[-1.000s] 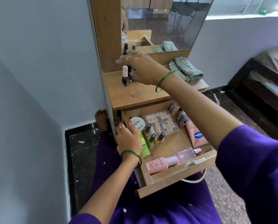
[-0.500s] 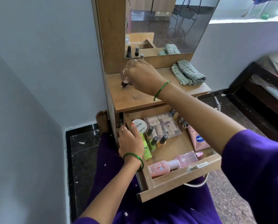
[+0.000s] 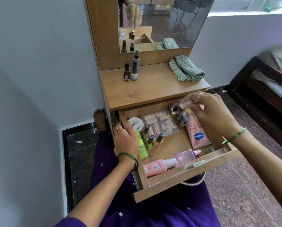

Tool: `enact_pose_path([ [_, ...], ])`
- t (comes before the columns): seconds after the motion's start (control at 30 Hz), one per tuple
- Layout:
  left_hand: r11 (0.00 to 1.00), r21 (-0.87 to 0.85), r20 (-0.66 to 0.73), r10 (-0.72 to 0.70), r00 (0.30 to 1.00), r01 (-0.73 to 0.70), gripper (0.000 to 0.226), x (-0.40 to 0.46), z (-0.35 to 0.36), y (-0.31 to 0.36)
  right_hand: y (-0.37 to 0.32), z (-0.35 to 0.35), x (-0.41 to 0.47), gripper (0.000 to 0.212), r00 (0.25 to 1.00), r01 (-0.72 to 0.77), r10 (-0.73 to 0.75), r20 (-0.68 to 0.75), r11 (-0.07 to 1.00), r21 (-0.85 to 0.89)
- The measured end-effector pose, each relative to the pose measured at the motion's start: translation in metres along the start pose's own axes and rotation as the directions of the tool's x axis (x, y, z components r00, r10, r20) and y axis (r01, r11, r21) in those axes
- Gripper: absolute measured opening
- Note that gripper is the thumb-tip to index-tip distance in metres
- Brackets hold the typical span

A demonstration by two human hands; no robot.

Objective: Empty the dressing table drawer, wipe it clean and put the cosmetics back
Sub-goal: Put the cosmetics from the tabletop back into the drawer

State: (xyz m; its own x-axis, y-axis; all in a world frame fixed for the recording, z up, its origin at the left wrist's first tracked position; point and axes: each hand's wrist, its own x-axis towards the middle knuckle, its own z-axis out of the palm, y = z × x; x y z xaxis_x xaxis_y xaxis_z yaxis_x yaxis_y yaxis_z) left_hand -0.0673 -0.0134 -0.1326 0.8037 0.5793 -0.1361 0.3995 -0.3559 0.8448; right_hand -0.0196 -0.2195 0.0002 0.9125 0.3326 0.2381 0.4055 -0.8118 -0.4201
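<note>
1. Two hands are working at a pulled-out wooden drawer [image 3: 182, 182] in the lower middle of the frame.
2. At the drawer's left wall, the left hand [image 3: 126, 141] is gripping the wooden edge, fingers curled over the outer side and thumb lying inside.
3. Just right of that hand, a round white tub [image 3: 136, 124], a lime-green tube [image 3: 142, 149] and three small nail polish bottles [image 3: 151, 140] with black caps are crowding the drawer's left side.
4. At the drawer's back middle, a flat clear plastic case [image 3: 160, 122] is holding pale cylindrical pieces.
5. Along the front wall, a peach bottle [image 3: 156, 167] and a clear pink glass bottle [image 3: 185, 157] are lying on their sides.
6. At the right, a soft pink lotion tube [image 3: 196, 135] is lying flat.
7. Over the back right corner, the right hand [image 3: 214, 115] is pinching a small dark bottle with a pale cap [image 3: 181, 106], fingers closed round the cap; blur is hiding detail.
8. In the upper middle, on the smooth wooden tabletop [image 3: 153, 90], a brown nail polish bottle [image 3: 126, 73] and a tall dark spray bottle [image 3: 134, 67] are standing upright and touching; a folded, striped green cloth [image 3: 186, 69] is lying further right.
</note>
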Motion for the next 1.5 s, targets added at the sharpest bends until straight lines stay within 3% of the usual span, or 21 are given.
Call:
enact_pose_path([
  [0.13, 1.000, 0.017, 0.006, -0.004, 1.000, 0.003, 0.038, 0.002, 0.001, -0.001, 0.021, 0.011, -0.025, 0.018, 0.989, -0.125, 0.123, 0.086, 0.992, 0.016],
  [0.33, 0.998, 0.055, 0.015, -0.032, 0.999, 0.031, 0.039, 0.001, 0.000, 0.002, 0.022, 0.043, -0.044, 0.016, 0.963, -0.136, 0.117, 0.241, 0.989, 0.061],
  [0.57, 0.998, 0.055, 0.009, -0.027, 1.000, 0.026, 0.039, 0.003, 0.002, -0.001, 0.017, 0.068, -0.040, 0.025, 0.952, -0.161, 0.136, 0.275, 0.985, 0.070],
  [1.17, 0.998, 0.069, 0.004, -0.014, 1.000, 0.014, 0.039, 0.003, 0.002, 0.000, 0.011, 0.080, -0.037, 0.020, 0.943, -0.141, 0.115, 0.311, 0.988, 0.062],
  [1.5, 0.997, 0.073, 0.011, -0.014, 1.000, 0.013, 0.042, 0.004, 0.003, -0.002, 0.008, 0.072, -0.035, 0.034, 0.917, -0.100, 0.074, 0.391, 0.994, 0.047],
])
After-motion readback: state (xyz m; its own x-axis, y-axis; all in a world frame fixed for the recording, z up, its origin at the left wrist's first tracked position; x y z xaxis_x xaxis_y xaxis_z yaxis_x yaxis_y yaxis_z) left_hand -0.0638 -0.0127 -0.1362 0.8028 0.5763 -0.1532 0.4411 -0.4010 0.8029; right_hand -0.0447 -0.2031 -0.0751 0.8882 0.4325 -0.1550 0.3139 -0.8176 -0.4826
